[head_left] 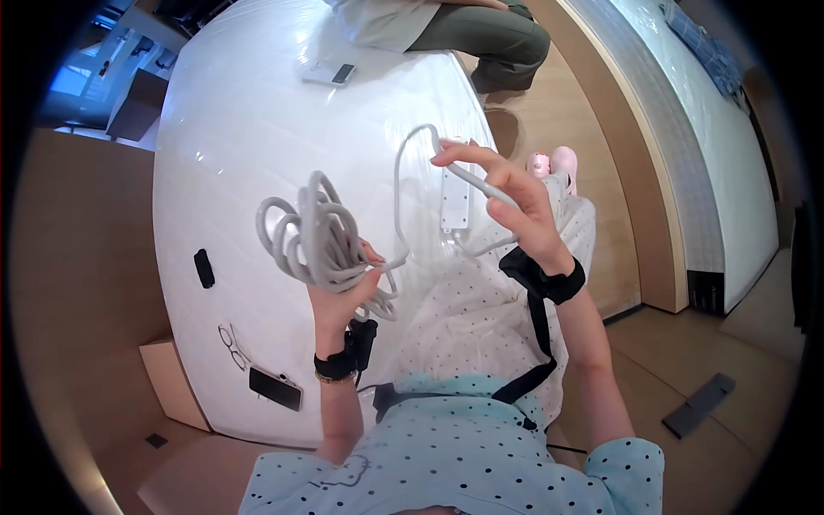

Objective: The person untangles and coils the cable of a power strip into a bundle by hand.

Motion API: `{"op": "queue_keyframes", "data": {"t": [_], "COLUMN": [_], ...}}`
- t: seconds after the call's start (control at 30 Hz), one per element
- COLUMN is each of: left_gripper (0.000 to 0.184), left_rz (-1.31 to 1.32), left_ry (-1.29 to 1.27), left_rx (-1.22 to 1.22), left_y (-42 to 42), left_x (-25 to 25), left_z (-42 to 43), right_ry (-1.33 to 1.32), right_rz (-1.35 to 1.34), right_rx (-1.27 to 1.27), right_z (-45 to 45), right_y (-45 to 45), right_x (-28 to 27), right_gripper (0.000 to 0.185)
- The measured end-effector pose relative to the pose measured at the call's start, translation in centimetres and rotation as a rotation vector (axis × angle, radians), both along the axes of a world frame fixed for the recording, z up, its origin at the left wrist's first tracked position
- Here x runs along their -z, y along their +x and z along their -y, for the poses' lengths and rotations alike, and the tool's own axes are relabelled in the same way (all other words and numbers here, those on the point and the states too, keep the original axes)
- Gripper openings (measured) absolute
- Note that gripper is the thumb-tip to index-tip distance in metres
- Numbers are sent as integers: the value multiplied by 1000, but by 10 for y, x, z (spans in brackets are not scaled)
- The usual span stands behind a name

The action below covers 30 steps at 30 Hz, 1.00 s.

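Observation:
My left hand (345,296) is wrapped round a thick bundle of looped grey cable (319,236). From the bundle a single length rises in an arch and runs across to my right hand (515,197). There the cable passes along the inside of my fingers, with the index finger and thumb apart and the other fingers curled by it. Between the hands and beyond them, a white power strip (455,199) lies on the plastic-covered mattress, and the cable joins its near end.
On the mattress (232,154) lie a phone (275,388), glasses (232,346), a small black object (204,269) and a white item with a dark screen (330,74). A person (481,39) sits at the far edge. Another wrapped mattress (687,112) stands right.

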<state>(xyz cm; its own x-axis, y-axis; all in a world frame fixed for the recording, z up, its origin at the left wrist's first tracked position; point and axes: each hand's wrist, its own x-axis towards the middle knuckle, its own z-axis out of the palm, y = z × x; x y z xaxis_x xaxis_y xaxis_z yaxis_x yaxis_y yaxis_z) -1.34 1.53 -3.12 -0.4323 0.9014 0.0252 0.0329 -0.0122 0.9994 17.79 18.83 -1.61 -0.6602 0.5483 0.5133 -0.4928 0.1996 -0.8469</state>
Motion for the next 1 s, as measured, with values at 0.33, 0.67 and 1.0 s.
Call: {"op": "queue_keyframes", "data": {"t": [0.33, 0.67, 1.0], "left_gripper": [42, 38, 39], "left_rz": [188, 323, 1040], "left_ry": [220, 329, 869], "left_rx": [-232, -299, 118], "left_y": [-32, -50, -43], "left_x": [0, -2, -21], "left_z": [27, 33, 34], "right_ry": [295, 619, 808], "right_rz": [565, 699, 990], "right_rx": [613, 592, 153], "right_z": [-15, -19, -18], "right_y": [35, -4, -107], "right_x": [25, 43, 175], "right_gripper": [15, 51, 26]}}
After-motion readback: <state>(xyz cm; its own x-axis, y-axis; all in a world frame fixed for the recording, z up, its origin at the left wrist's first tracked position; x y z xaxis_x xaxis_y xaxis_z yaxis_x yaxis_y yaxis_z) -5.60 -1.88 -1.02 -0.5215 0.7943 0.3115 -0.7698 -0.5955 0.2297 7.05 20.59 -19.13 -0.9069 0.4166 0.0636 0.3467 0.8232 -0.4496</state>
